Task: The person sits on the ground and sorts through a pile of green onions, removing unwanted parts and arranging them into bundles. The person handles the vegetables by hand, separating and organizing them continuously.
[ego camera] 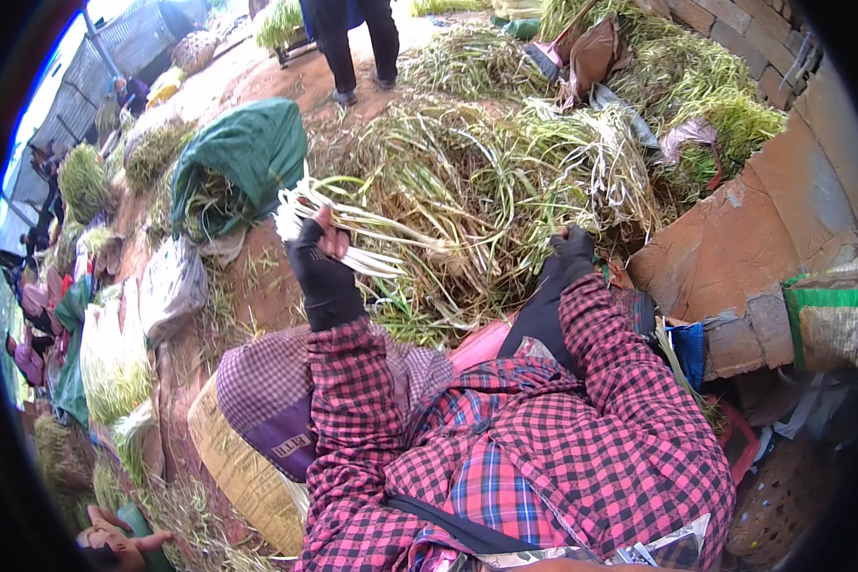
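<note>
In a black fingerless glove, my left hand (323, 247) is shut around a bunch of long, white-stemmed stalks (379, 225), raised at the near left edge of the leaf heap. The white stems fan out on both sides of the fist. My right hand (572, 249), gloved the same way, is at the heap's near right edge, above my dark trouser leg. Its fingers look curled, and I cannot make out whether a leaf is between them. Ahead of both hands spreads a large heap of green and withered leaves (493, 164).
A green sack (257, 154) stands beyond my left hand, with a white plastic bag (175, 286) nearer. Cardboard (772, 222) edges the right side. A yellow woven sack (239, 472) lies by my left leg. A person's legs (354, 43) stand ahead; several people are at the far left.
</note>
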Demonstrator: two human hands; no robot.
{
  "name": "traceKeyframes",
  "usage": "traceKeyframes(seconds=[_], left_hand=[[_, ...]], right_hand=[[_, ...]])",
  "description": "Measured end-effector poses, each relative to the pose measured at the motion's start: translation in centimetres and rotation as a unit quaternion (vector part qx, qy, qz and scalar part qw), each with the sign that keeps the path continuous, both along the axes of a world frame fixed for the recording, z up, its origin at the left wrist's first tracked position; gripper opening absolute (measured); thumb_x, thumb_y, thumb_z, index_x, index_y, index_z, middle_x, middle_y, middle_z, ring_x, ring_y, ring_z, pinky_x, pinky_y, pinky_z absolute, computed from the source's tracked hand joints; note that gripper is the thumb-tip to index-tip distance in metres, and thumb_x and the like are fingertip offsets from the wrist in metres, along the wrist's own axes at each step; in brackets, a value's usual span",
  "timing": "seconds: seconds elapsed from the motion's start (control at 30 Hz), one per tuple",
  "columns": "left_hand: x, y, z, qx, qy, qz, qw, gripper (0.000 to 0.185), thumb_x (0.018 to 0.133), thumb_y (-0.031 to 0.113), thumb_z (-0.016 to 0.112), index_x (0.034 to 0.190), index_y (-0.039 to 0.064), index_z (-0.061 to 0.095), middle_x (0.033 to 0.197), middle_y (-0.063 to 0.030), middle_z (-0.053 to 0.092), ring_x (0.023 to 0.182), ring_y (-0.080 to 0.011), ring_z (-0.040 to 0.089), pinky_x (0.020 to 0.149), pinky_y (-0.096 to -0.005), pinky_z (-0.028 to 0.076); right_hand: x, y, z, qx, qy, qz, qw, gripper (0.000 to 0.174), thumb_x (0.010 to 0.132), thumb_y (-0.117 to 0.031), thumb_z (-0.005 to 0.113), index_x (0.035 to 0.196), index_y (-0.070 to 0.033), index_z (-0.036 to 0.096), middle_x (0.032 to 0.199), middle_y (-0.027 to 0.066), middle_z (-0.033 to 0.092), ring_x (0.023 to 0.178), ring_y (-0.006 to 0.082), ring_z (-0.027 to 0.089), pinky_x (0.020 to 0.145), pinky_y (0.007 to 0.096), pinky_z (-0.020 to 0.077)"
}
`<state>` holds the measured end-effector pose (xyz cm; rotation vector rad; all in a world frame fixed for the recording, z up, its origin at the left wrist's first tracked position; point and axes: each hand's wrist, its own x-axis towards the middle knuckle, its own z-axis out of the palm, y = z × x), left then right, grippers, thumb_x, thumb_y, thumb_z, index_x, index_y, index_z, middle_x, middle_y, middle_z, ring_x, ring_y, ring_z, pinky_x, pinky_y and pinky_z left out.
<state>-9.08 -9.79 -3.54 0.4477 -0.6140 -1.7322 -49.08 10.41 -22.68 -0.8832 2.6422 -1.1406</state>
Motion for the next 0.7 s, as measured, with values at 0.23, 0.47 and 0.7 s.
traceKeyframes(seconds=[0.23, 0.47, 0.7], left_hand=[[-0.6, -0.1, -2.7, 0.013, -0.093, -0.050, 0.994, 0.011, 0.084, 0.010, 0.057, 0.081, 0.000, 0.056, 0.052, 0.0043, 0.038, 0.042, -0.0060, 0.033, 0.040, -0.0202, 0.027], [-2.3, 0.1, -3.9, 0.036, -0.116, -0.066, 0.990, 0.008, 0.080, 0.006, 0.060, 0.076, 0.002, 0.054, 0.051, 0.0034, 0.039, 0.040, -0.0070, 0.033, 0.038, -0.0215, 0.027], [-0.7, -1.6, -9.1, 0.106, -0.222, -0.044, 0.968, 0.015, 0.074, -0.001, 0.065, 0.082, 0.002, 0.053, 0.049, 0.0006, 0.043, 0.034, -0.0089, 0.035, 0.032, -0.0246, 0.029]], right_hand=[[9.7, -5.0, 9.3, -0.072, -0.143, 0.261, 0.952, 0.027, 0.081, -0.027, 0.065, 0.093, -0.003, 0.063, 0.076, 0.0087, 0.062, 0.077, 0.0176, 0.061, 0.070, 0.0308, 0.0472], [21.6, -8.6, 12.1, -0.001, -0.296, 0.523, 0.799, 0.025, 0.086, -0.019, 0.060, 0.105, -0.003, 0.059, 0.090, 0.0017, 0.059, 0.084, 0.0116, 0.053, 0.080, 0.0283, 0.0436], [17.3, -4.8, 9.5, -0.052, -0.381, 0.348, 0.855, 0.024, 0.087, -0.018, 0.059, 0.102, -0.001, 0.062, 0.077, -0.0038, 0.056, 0.063, 0.0032, 0.043, 0.056, 0.0177, 0.0354]])
